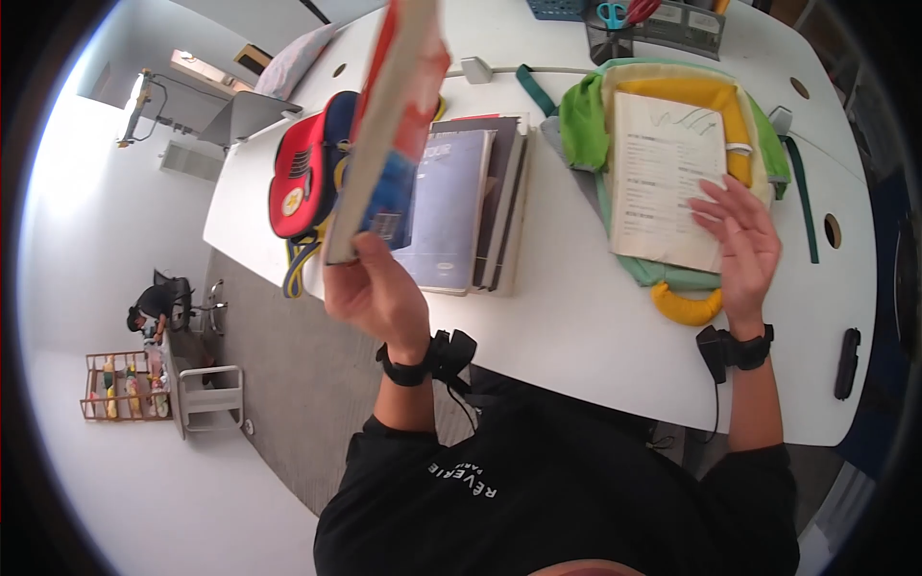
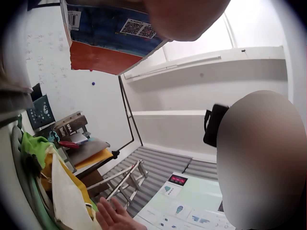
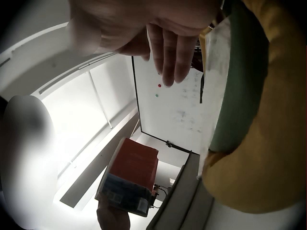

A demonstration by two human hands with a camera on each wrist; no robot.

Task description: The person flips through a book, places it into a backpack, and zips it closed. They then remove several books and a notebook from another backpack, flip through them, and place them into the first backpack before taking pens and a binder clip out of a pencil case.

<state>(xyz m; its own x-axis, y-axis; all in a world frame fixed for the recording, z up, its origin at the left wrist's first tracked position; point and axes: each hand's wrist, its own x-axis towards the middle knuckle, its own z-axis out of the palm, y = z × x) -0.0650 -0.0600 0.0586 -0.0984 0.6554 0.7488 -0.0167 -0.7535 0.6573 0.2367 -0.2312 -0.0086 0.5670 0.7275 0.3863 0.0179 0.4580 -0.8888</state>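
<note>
My left hand (image 1: pixel 377 298) grips the lower end of a thick book (image 1: pixel 394 125) with a red and blue cover, raised above the table. Its barcode side shows in the left wrist view, and the whole book (image 3: pixel 132 167) appears in the right wrist view. A green and yellow backpack (image 1: pixel 584 134) lies on the table at right, with a book (image 1: pixel 663 192) with a white printed page up on top of it. My right hand (image 1: pixel 744 245) has its fingers extended over that book's right edge, pinching nothing.
Left of centre lies a stack of books (image 1: pixel 447 211), partly behind the raised book. Beside it sits a red and navy bag (image 1: pixel 305 178). A mesh organizer (image 1: pixel 687 31) with scissors (image 1: pixel 613 14) stands at the back. A black pen-like object (image 1: pixel 847 365) lies near the right edge.
</note>
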